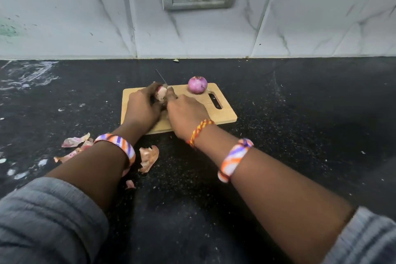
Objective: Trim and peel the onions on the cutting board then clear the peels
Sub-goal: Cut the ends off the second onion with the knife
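Now the left hand is gripping a partly peeled onion over the cutting board's far left corner, while the right hand is holding a knife against it. Another onion is sitting at the board's far edge. Peels are lying on the counter near its front edge.

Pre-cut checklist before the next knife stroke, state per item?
1. Left hand grips the partly peeled onion over the wooden cutting board: ok.
2. Right hand holds the thin-bladed knife: ok; handle hidden.
3. Left fingers away from the blade edge: cannot tell.
4. Second, purple peeled onion away from the hands, at the board's far edge: ok.
5. Loose onion peels off the board, on the black counter: not yet cleared.
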### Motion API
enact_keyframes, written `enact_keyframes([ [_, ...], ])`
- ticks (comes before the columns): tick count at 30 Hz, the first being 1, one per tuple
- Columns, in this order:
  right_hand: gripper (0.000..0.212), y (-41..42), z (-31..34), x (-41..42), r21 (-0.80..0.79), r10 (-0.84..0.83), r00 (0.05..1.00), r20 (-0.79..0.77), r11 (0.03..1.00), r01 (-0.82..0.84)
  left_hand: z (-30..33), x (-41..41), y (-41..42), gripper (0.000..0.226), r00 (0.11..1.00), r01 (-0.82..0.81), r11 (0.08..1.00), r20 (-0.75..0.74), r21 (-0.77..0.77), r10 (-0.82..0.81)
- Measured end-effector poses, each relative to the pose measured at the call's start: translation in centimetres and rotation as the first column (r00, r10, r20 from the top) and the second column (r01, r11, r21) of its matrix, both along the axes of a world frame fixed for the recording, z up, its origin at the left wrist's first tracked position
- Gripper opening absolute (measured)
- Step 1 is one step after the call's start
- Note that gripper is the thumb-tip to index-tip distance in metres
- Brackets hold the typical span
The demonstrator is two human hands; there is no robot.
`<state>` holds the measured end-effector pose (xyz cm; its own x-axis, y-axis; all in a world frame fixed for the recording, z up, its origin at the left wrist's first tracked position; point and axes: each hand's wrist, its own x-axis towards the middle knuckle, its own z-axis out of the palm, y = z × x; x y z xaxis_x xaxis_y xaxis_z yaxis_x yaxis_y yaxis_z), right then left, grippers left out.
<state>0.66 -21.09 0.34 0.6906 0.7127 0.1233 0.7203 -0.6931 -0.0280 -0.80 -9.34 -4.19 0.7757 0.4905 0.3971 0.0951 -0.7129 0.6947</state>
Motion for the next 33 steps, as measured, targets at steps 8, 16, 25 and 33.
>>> enact_keyframes([
  [8,0.055,0.4,0.2,1.2,0.016,0.005,0.998,-0.067,1.000,-0.004,-0.4,0.5,0.6,0.035,0.999,-0.026,0.999,-0.034,0.040,0.028],
  [16,0.067,0.7,0.4,2.2,0.024,0.013,0.958,-0.287,1.000,-0.006,0.0,0.2,0.1,0.030,0.998,-0.050,0.998,-0.043,-0.041,0.048],
  [25,0.061,1.1,-0.8,1.2,0.135,-0.029,0.979,-0.202,0.989,0.057,-0.1,0.8,0.4,0.036,0.996,-0.051,0.997,-0.078,-0.058,0.047],
  [33,0.059,-0.4,-1.4,-0.5,0.144,-0.071,0.994,-0.086,0.986,0.083,-0.2,1.0,0.2,0.032,0.997,-0.065,0.997,-0.040,-0.048,0.063],
])
